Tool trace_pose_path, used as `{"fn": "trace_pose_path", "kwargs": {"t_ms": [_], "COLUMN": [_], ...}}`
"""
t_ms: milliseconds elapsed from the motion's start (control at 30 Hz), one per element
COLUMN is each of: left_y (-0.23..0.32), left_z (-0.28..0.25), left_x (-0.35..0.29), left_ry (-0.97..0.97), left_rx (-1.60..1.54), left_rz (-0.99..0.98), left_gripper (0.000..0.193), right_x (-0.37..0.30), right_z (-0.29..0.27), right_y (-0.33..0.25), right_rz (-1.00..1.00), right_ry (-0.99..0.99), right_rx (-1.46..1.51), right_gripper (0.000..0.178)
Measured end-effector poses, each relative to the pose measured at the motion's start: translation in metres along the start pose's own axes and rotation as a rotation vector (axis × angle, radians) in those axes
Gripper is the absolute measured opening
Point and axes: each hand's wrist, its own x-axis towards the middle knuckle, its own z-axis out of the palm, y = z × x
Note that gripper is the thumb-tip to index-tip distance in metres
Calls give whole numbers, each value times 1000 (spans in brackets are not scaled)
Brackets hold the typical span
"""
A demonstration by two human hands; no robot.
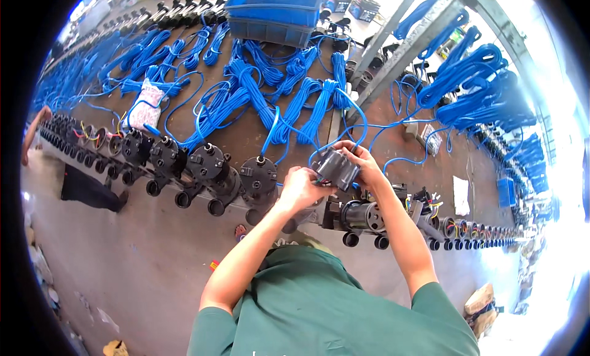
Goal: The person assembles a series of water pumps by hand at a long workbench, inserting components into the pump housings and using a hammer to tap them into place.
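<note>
Both of my hands are raised over the near edge of the workbench, closed around a black cap (337, 167) with a rounded, ribbed body. My left hand (299, 189) grips its lower left side, the fingers bent in at its underside. Around the upper right side curl the fingers of my right hand (364, 164). A blue cable (362, 113) loops up behind the cap; my fingers hide where it joins. Just left stands a black cylindrical housing (258, 179) with a cap on top and a blue cable rising from it. Below my right wrist lies another black cylinder (361, 216).
Coiled blue cable bundles (249, 92) cover the brown bench (409, 165). A blue crate (273, 24) stands at the back, and a metal post (393, 55) rises at right. Open housings with coloured wires (461, 228) line the edge. Another person's leg (92, 187) shows at left.
</note>
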Motion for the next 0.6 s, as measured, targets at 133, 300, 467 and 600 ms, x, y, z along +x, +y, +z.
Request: {"fn": "trace_pose_path", "kwargs": {"t_ms": [133, 300, 467, 600], "left_y": [-12, -28, -38, -51], "left_z": [17, 31, 27, 32], "left_x": [-22, -20, -43, -58], "left_ry": [400, 557, 450, 423], "left_rx": [265, 483, 320, 170], "left_rz": [216, 318, 376, 325], "left_gripper": [38, 37, 57, 44], "right_x": [-5, -6, 1, 6], "right_z": [24, 34, 30, 27], "right_y": [-9, -4, 19, 31], "right_rz": [105, 203, 4, -120], "right_ry": [-144, 159, 154, 0], "right_rx": [63, 12, -87, -260], "right_gripper": [29, 27, 27, 30]}}
